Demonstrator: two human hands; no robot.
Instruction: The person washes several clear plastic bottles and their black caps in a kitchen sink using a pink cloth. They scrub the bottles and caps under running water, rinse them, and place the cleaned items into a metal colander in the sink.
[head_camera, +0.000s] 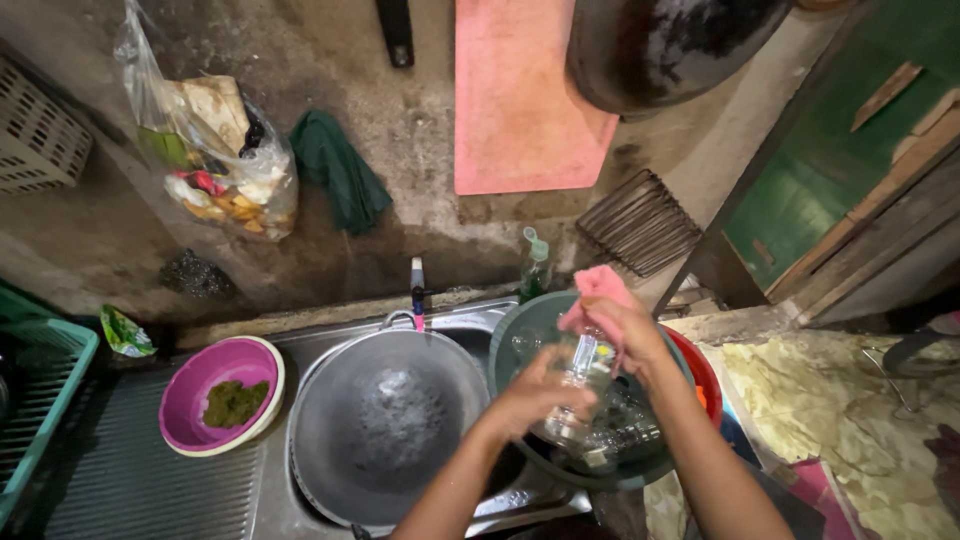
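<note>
Left hand (535, 395) wrapped around a clear glass (578, 385), holding it tilted above the grey-green basin (515, 335). Right hand (625, 330) closed on a pink cloth (597, 290), pressed at the glass mouth; cloth bunches up above the knuckles. Glass sits between both hands, touching both.

Under the hands: basin holds more clear glassware, details blurred. A red tub (703, 372) shows just right of the right hand, partly under the basin.

Left of the left hand: big grey wok (385, 420) in the steel sink (480, 325), wet patch in its middle. Further left, a pink bowl (220, 395) with green scraps, on the ribbed drainboard (130, 480). Teal crate (40, 385) at far left.

Beyond the hands: tap (417, 290) at the sink's back edge, green soap bottle (535, 262) just beside the basin rim. On the wall behind: green rag (338, 170), plastic bag (215, 150) of scraps, pink board (520, 95).
</note>
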